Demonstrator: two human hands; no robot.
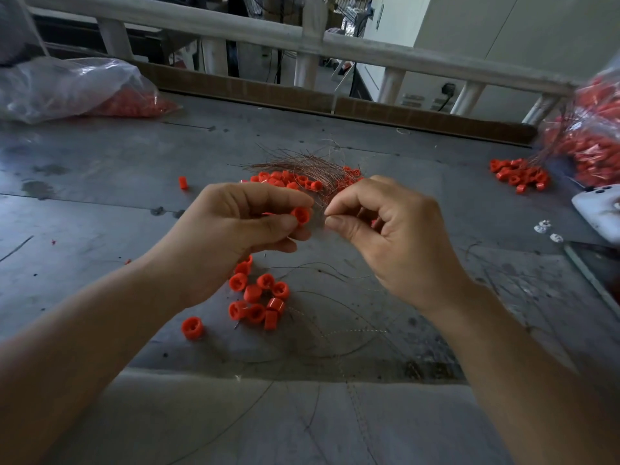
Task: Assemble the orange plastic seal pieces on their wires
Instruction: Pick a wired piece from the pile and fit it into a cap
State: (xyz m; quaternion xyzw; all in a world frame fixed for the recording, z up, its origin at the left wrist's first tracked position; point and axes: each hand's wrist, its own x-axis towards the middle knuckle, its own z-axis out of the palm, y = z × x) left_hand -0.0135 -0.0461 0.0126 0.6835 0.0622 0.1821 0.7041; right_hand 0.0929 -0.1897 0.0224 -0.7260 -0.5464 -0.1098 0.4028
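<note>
My left hand pinches one orange seal piece between thumb and fingers, its open end facing right. My right hand pinches the end of a thin wire between thumb and forefinger, a short gap from the piece. Below my hands several loose orange pieces lie on the grey table, with thin wires trailing to the right of them. Behind my hands lies a bundle of wires over a heap of orange pieces.
A clear plastic bag with orange pieces lies at the back left. A second bag of wired pieces sits at the right, with a small pile beside it. A white device rests at the right edge. A wooden rail borders the back.
</note>
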